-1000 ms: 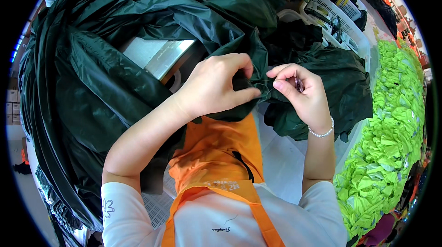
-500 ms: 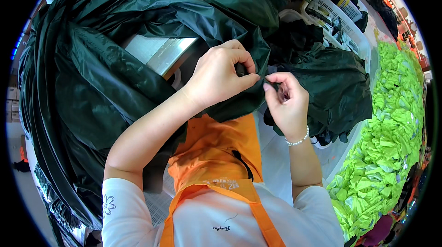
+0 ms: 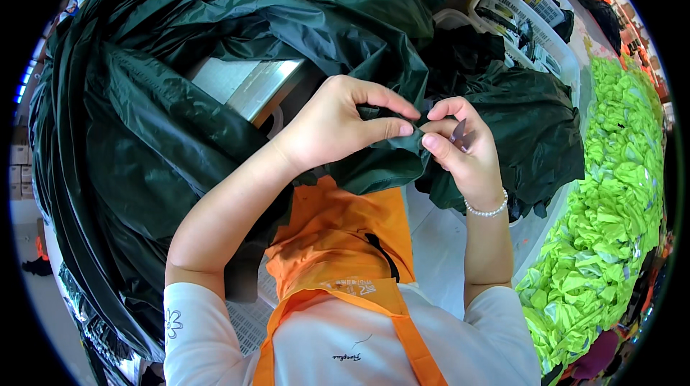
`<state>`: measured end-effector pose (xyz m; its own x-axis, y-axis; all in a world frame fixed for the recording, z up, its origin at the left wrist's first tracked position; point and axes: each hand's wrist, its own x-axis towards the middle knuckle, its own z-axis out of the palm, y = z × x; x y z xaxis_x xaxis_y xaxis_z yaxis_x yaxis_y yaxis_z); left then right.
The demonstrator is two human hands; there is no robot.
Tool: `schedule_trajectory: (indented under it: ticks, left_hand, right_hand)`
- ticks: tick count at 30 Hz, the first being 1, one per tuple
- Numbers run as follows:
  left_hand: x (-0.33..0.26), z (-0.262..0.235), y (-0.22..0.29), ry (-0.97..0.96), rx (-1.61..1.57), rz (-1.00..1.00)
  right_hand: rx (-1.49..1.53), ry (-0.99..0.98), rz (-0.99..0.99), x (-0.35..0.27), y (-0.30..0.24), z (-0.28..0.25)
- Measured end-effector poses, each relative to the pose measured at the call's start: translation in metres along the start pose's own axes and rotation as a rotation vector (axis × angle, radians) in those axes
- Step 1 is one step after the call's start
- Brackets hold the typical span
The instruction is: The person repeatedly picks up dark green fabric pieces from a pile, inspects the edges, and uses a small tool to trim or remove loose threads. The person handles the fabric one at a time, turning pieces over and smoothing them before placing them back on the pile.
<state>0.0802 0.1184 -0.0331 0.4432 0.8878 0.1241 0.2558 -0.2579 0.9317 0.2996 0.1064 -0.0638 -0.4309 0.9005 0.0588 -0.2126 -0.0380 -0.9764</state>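
Since half a second ago, both hands are drawn closer together over the fold of dark green cloth (image 3: 392,159) at the middle of the frame, and the right wrist is raised.

At centre frame, the left hand (image 3: 338,123) is closed on an edge of the cloth, pinched between thumb and fingers, with the forearm rising from the lower left. The right hand (image 3: 463,149) is closed too, fingertips nipped on the same edge just beside the left thumb; a small dark tool seems to be held in it, though this cannot be told for sure. A bead bracelet (image 3: 487,208) is worn on that wrist. The cloth is judged thin, soft, light and rather slippery, so it is best taken at a folded edge or seam. Heaps of the same cloth fill the upper left; bright green cloth (image 3: 611,213) is piled at the right, and an orange apron (image 3: 338,242) is seen below.
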Motion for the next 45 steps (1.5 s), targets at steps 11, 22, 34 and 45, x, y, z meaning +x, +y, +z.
schedule_trajectory:
  ticks: [11,22,34,45]
  left_hand:
    - [0.001,0.011,-0.01,0.302,0.533,0.479]
    - [0.003,0.014,-0.017,0.388,0.525,0.434]
    - [0.001,0.009,-0.017,0.353,0.423,0.431]
    - [-0.004,-0.012,-0.007,0.107,-0.21,0.06]
  right_hand:
    - [-0.276,0.154,-0.144,0.003,0.007,0.011]
    - [-1.106,0.214,-0.423,-0.013,-0.012,0.028]
    - [-1.135,0.208,-0.41,-0.004,-0.013,0.027]
    - [-0.47,0.17,-0.193,0.02,-0.008,0.025]
